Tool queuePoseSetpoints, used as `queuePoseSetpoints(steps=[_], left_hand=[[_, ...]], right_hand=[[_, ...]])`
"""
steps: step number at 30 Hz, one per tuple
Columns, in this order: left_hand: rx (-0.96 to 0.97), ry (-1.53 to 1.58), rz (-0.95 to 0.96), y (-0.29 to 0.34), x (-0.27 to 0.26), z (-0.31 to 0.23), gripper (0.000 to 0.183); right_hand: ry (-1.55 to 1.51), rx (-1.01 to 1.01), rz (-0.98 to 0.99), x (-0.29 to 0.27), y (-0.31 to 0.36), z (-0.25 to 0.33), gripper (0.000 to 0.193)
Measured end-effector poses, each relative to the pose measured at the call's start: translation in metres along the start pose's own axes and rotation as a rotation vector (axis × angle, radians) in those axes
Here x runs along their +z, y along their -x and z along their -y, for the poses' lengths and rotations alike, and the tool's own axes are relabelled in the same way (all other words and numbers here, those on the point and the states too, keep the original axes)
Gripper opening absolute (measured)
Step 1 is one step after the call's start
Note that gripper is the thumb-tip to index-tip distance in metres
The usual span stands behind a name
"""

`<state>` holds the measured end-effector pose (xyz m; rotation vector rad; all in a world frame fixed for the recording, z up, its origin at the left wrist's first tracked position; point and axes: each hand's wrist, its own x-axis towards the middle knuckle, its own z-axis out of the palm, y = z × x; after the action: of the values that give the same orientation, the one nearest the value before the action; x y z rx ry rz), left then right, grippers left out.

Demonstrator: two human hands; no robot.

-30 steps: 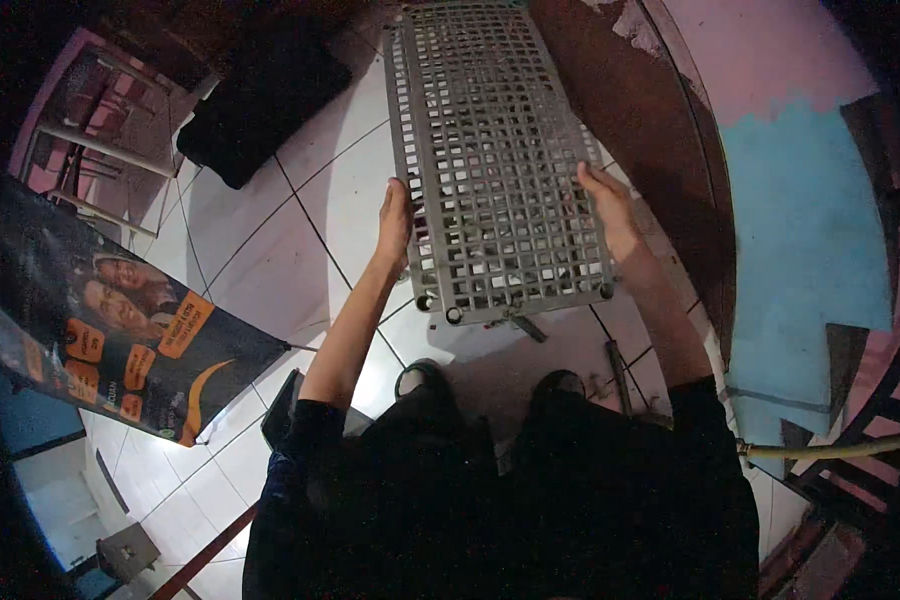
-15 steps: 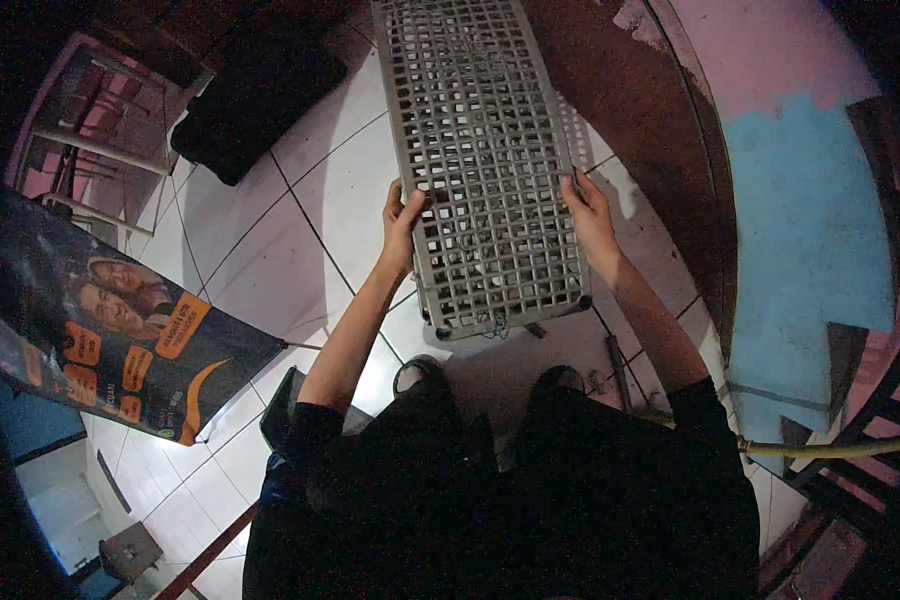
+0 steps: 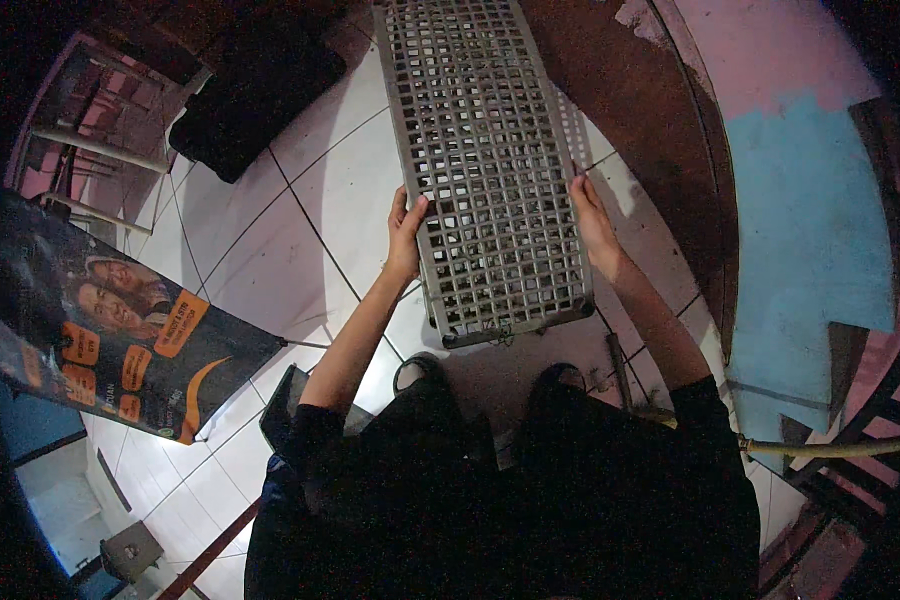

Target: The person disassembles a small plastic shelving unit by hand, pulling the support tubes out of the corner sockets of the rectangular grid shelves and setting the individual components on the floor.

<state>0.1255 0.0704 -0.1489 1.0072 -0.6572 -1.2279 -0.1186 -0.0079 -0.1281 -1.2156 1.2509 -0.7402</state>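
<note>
A long grey lattice rack (image 3: pixel 498 190) with rows of square holes stretches away from me over the tiles, its near end just beyond my feet. My left hand (image 3: pixel 404 238) grips its left edge, thumb on top and the other fingers partly out of sight. At the opposite edge, my right hand (image 3: pixel 596 228) presses against the side with its fingers pointing away from me. What lies under the rack shows only as bits through the holes. A thin wire-like tangle hangs at the near rim.
White floor tiles (image 3: pixel 260 235) surround the rack. A dark banner with orange patches (image 3: pixel 120 325) leans at left, and a black bulky object (image 3: pixel 255 110) lies at far left. A yellowish hose (image 3: pixel 830 448) and a pink-and-blue painted surface (image 3: pixel 800 240) are at right.
The rack's near end has come slightly toward me and tilted a little. My right thumb has shifted from the top edge toward the side; my left hand keeps its grip.
</note>
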Motion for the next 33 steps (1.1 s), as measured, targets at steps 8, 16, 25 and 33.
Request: queuePoseSetpoints(steps=[8,16,25,33], left_hand=[[-0.021,-0.234,0.051,-0.016,-0.013,-0.002,0.051],[0.261,-0.662,0.283,-0.087,0.013,-0.064,0.063],[0.332,-0.847,0.49,-0.138,0.009,-0.049,0.062],[0.424,-0.553,0.408,-0.122,0.004,-0.021,0.094]], right_hand=[[-0.067,-0.129,0.031,-0.01,-0.006,-0.004,0.053],[0.102,-0.424,-0.084,-0.033,-0.055,0.032,0.052],[0.15,-0.598,-0.07,-0.048,-0.1,0.012,0.062],[-0.013,-0.564,0.027,-0.047,-0.094,-0.009,0.076]])
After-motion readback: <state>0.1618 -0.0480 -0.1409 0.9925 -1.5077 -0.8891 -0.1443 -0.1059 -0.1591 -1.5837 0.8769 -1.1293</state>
